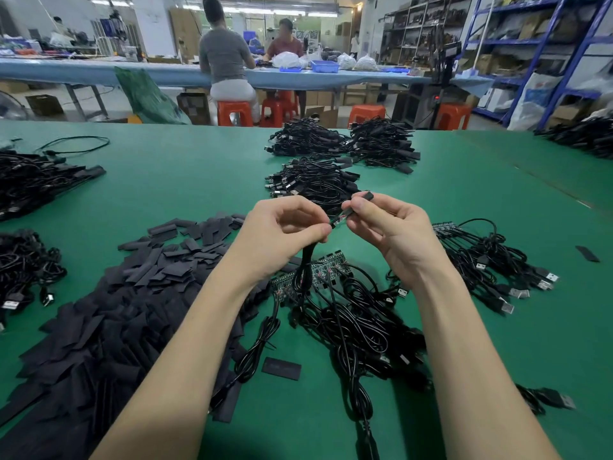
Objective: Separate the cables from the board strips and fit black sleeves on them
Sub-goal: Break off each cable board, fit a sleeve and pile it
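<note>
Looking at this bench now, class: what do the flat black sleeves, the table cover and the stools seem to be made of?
Black sleeves: likely thin plastic tubing, matte; they lie flat and creased.
Table cover: probably rubber or vinyl matting, dull green with faint seams.
Stools: apparently moulded plastic, glossy orange-red.

Head-worn view, forward and down, close over hands (335, 234)

A green table (172, 180) filled the foreground. Behind it stood a long blue workbench (99, 73), orange stools (234, 112), blue metal shelving (544, 44) at right, and bright ceiling lights (252, 9).
</note>
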### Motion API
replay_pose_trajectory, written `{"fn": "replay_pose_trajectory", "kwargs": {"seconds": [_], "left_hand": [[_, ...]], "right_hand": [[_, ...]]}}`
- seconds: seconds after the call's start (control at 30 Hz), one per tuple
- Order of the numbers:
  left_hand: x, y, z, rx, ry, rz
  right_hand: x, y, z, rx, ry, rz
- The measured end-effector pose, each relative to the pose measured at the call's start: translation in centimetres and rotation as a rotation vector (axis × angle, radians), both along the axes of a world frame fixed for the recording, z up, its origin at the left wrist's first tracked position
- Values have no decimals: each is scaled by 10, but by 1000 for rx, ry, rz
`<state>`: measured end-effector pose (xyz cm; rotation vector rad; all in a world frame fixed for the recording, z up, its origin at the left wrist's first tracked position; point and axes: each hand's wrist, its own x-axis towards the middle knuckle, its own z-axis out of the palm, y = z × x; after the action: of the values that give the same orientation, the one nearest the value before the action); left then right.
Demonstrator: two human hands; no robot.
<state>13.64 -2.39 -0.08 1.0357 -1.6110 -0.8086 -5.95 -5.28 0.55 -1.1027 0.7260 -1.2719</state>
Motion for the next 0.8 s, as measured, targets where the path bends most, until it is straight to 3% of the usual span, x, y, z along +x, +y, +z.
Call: {"fn": "replay_pose_trajectory", "kwargs": {"seconds": [0.6,0.8], "left_hand": [[-15,-3,-8,-120,132,17],[-23,-6,-12,-58,191,35]], "right_hand": [[8,3,-2,21,32,74],[12,0,-1,-53,9,-117]]}}
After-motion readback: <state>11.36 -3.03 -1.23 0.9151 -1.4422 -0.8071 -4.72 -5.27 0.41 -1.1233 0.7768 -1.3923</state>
